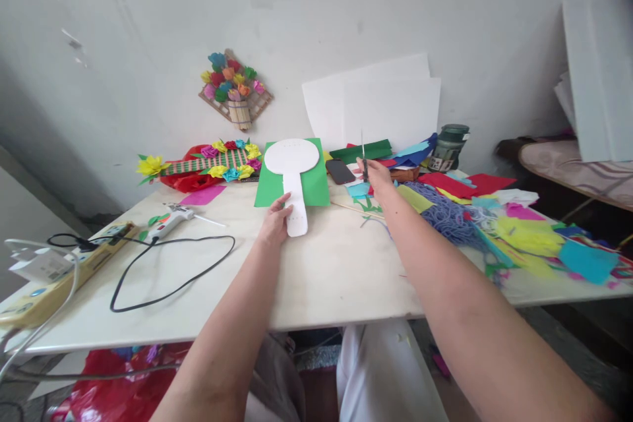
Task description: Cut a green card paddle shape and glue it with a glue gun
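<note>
A white fan-shaped cutout (pixel 291 157), with a rounded oval head and a long handle, lies over a green sheet of paper (pixel 316 191) at the table's middle. My left hand (pixel 277 219) grips the handle near its lower end, thumb on top. To the right, my right hand (pixel 378 178) is closed round a pair of scissors (pixel 364 159), whose blades point up and away from me. A dark phone (pixel 340 171) lies just left of the scissors. Part of the scissors' handles is hidden by my fingers.
A glue gun (pixel 173 220) with a looping black cable and a power strip (pixel 74 277) occupy the left side. Paper flowers on a woven strip (pixel 208 161) lie behind. Blue-purple yarn (pixel 452 217), coloured paper scraps and a dark green jar (pixel 449 147) crowd the right.
</note>
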Action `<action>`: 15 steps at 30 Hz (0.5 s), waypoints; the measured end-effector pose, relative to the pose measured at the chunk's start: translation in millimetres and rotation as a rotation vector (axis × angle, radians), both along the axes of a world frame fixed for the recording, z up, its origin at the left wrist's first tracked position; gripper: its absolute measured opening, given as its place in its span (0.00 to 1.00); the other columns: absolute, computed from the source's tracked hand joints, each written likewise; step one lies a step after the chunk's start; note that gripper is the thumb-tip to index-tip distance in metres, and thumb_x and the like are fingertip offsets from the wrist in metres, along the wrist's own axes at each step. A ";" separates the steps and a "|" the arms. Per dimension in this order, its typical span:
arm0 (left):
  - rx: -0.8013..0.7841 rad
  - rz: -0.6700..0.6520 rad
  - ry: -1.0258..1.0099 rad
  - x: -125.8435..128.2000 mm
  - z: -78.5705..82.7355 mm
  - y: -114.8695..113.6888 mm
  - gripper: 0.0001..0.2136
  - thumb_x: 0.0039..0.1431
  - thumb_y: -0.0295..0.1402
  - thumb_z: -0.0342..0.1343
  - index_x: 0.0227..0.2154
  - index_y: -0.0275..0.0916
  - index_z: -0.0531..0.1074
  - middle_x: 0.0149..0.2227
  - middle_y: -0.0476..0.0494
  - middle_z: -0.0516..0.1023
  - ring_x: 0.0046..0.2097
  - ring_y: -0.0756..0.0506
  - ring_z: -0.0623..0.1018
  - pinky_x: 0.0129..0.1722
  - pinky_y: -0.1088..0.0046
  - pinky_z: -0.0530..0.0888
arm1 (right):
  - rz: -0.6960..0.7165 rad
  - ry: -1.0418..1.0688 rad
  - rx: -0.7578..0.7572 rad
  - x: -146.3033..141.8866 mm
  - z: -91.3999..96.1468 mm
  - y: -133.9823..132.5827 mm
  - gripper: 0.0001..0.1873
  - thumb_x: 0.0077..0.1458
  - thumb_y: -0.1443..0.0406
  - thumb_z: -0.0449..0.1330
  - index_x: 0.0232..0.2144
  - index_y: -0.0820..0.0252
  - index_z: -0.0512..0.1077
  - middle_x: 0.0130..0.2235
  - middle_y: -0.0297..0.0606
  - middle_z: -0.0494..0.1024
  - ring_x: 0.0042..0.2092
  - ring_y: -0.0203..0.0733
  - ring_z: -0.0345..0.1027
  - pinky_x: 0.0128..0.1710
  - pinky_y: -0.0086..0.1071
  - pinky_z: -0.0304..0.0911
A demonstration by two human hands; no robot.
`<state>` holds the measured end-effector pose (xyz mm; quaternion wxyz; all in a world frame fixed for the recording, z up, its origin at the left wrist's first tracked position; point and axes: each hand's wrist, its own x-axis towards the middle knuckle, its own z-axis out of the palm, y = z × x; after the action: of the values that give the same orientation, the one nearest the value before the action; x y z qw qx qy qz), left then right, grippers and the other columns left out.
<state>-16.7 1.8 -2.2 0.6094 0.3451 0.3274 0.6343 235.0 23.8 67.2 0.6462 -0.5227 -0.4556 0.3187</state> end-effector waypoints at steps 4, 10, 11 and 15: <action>0.004 0.009 -0.005 0.7 1.4 -0.9 0.23 0.38 0.18 0.57 0.42 0.36 0.70 0.29 0.47 0.76 0.26 0.51 0.74 0.27 0.75 0.73 | -0.033 -0.058 0.005 1.4 -2.8 4.9 0.21 0.51 0.50 0.54 0.31 0.64 0.69 0.24 0.37 0.75 0.22 0.31 0.67 0.22 0.23 0.61; -0.002 0.025 -0.009 0.5 2.0 -1.4 0.23 0.37 0.18 0.57 0.41 0.37 0.70 0.29 0.47 0.76 0.27 0.50 0.75 0.29 0.74 0.73 | 0.020 0.001 -0.087 -3.2 1.0 6.1 0.21 0.56 0.50 0.48 0.29 0.63 0.65 0.21 0.38 0.74 0.23 0.35 0.70 0.24 0.25 0.64; 0.000 0.024 -0.009 0.3 1.8 -1.2 0.23 0.37 0.19 0.58 0.41 0.37 0.70 0.29 0.47 0.76 0.28 0.50 0.75 0.29 0.74 0.73 | 0.011 0.036 -0.093 -4.8 2.2 6.2 0.19 0.56 0.52 0.49 0.28 0.63 0.65 0.21 0.38 0.74 0.23 0.35 0.70 0.24 0.25 0.64; 0.010 0.016 -0.022 -0.5 0.6 -0.2 0.22 0.37 0.19 0.58 0.40 0.37 0.71 0.29 0.47 0.76 0.28 0.50 0.75 0.29 0.74 0.73 | -0.061 0.091 -0.097 -10.0 6.4 5.6 0.11 0.54 0.60 0.54 0.28 0.63 0.66 0.24 0.36 0.75 0.25 0.34 0.71 0.22 0.23 0.61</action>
<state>-17.2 1.6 -1.6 0.6062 0.3386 0.3201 0.6446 225.0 29.3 73.7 0.6498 -0.5519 -0.3935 0.3438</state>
